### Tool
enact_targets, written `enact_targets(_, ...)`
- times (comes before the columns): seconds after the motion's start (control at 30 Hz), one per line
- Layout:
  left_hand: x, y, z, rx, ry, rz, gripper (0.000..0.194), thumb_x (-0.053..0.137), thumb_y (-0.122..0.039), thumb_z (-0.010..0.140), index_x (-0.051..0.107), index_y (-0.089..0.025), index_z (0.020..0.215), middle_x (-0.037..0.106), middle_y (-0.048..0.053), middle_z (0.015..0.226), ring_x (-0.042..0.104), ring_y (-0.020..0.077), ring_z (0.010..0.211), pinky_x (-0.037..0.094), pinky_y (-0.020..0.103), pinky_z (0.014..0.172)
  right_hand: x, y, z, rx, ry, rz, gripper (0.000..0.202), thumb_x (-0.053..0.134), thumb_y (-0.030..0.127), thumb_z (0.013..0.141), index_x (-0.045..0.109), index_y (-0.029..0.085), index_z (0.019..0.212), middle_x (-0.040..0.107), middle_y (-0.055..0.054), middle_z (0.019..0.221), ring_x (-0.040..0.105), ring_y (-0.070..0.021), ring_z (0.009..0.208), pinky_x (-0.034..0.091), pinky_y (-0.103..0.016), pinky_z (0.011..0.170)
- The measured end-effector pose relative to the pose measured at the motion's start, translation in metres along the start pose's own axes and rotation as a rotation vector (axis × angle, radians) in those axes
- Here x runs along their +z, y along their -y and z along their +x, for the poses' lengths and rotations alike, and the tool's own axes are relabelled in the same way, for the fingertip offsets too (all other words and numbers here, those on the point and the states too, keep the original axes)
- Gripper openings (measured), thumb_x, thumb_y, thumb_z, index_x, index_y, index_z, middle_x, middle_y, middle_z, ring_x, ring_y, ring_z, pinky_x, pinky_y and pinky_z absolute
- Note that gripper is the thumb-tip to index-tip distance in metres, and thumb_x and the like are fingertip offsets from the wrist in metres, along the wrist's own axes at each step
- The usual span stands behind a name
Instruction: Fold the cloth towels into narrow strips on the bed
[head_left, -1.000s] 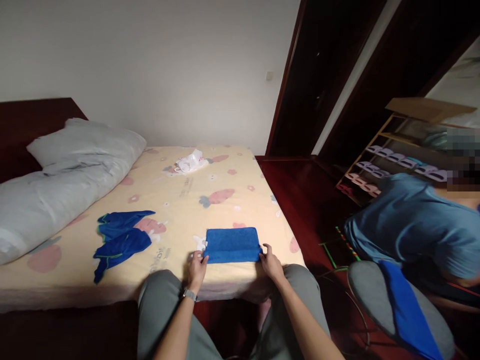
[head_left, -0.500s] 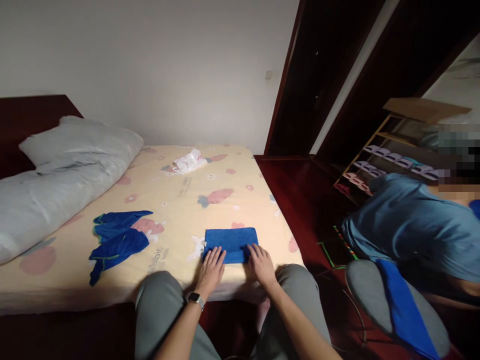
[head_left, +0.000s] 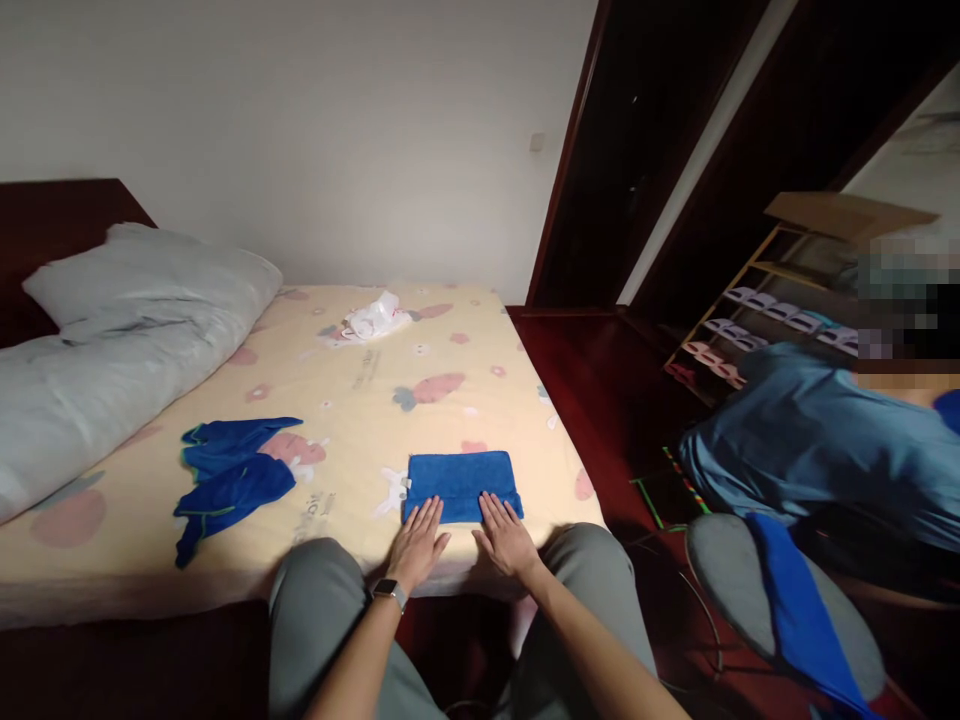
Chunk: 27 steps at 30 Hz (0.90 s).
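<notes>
My left hand (head_left: 418, 552) and right hand (head_left: 508, 540) lie flattened, fingers extended and pinching nothing, across the near part of a rectangular blue cloth (head_left: 461, 475) by the front edge of the bed (head_left: 510, 390). Uneven pressure or a backward drag could, I judge, ruck the cloth or pull it askew, since neither grip pins its far edge.

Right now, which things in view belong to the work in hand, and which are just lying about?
Work in hand:
Folded blue cloth, touched by left hand and right hand
Printed bedsheet beneath

Just lying about:
Crumpled green-edged blue cloth, untouched, possibly related
White plastic bag
Grey quilt
Slippers on the shoe rack
</notes>
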<state>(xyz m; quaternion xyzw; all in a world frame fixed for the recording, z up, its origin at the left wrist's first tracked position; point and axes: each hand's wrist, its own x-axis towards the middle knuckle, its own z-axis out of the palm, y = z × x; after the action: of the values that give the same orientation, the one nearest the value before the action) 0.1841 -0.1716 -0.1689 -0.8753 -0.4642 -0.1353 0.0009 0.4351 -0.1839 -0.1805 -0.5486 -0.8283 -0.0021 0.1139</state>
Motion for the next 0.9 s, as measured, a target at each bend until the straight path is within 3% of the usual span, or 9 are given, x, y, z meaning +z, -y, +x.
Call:
enact_targets(0.2, -0.001, 0.018, -0.007, -0.143, 0.016, -0.023, 0.068, 0.029, -0.050, 0.101, 0.011, -0.019, 0.158, 0.032, 0.011, 0.159, 0.031, 0.0232, 0.147, 0.028, 0.044, 0.119, 0.000, -0.013, -0.006, 0.272, 0.021, 0.049, 0.074, 0.024, 0.058, 0.100, 0.025, 0.009, 0.155, 0.026, -0.014, 0.160, 0.025, -0.0274, 0.148, 0.025, -0.046, 0.119)
enact_targets(0.33, -0.004, 0.023, -0.008, -0.160, 0.017, -0.020, 0.068, 0.030, -0.051, 0.101, 0.013, -0.019, 0.158, 0.034, 0.012, 0.158, 0.033, 0.0243, 0.146, 0.028, 0.046, 0.119, -0.004, -0.021, -0.007, 0.342, 0.064, 0.099, 0.074, 0.021, 0.059, 0.100, 0.026, 0.010, 0.155, 0.026, -0.014, 0.160, 0.024, -0.0270, 0.148, 0.026, -0.047, 0.118)
enact_targets(0.5, -0.012, 0.005, -0.001, -0.052, -0.063, 0.019, 0.068, 0.032, -0.046, 0.101, 0.007, -0.020, 0.159, 0.031, 0.008, 0.160, 0.030, 0.0229, 0.147, 0.024, 0.044, 0.121, -0.010, -0.009, -0.002, 0.278, -0.074, 0.055, 0.074, 0.029, 0.057, 0.099, 0.024, 0.010, 0.156, 0.029, -0.017, 0.158, 0.026, -0.0298, 0.148, 0.023, -0.050, 0.119)
enact_targets(0.57, -0.016, -0.009, 0.005, 0.037, -0.066, 0.023, 0.068, 0.032, -0.044, 0.101, 0.006, -0.021, 0.158, 0.028, 0.006, 0.162, 0.028, 0.0210, 0.148, 0.023, 0.041, 0.122, -0.014, 0.000, 0.001, 0.153, -0.128, 0.035, 0.070, 0.031, 0.051, 0.100, 0.021, 0.011, 0.157, 0.025, -0.015, 0.160, 0.022, -0.0284, 0.149, 0.021, -0.049, 0.120)
enact_targets(0.67, -0.019, -0.020, 0.010, 0.131, -0.030, 0.005, 0.067, 0.033, -0.044, 0.101, 0.005, -0.021, 0.158, 0.026, 0.005, 0.162, 0.026, 0.0199, 0.149, 0.021, 0.041, 0.123, -0.018, 0.011, 0.003, -0.045, -0.106, 0.029, 0.064, 0.032, 0.044, 0.102, 0.021, 0.012, 0.156, 0.022, -0.011, 0.162, 0.019, -0.0254, 0.150, 0.021, -0.046, 0.121)
enact_targets(0.77, -0.017, -0.011, 0.010, 0.142, 0.040, -0.048, 0.067, 0.033, -0.046, 0.102, 0.006, -0.022, 0.158, 0.027, 0.006, 0.162, 0.027, 0.0194, 0.149, 0.025, 0.041, 0.121, -0.014, 0.011, 0.003, -0.072, -0.039, 0.032, 0.063, 0.032, 0.045, 0.102, 0.028, 0.010, 0.154, 0.027, -0.013, 0.160, 0.025, -0.0258, 0.148, 0.027, -0.044, 0.119)
enact_targets(0.9, -0.013, 0.019, 0.007, 0.116, 0.143, -0.108, 0.065, 0.031, -0.048, 0.102, 0.007, -0.024, 0.158, 0.027, 0.006, 0.162, 0.026, 0.0187, 0.149, 0.027, 0.040, 0.121, -0.006, -0.001, 0.002, 0.018, -0.011, 0.036, 0.065, 0.034, 0.048, 0.101, 0.030, 0.009, 0.153, 0.029, -0.014, 0.158, 0.028, -0.0261, 0.147, 0.029, -0.044, 0.118)
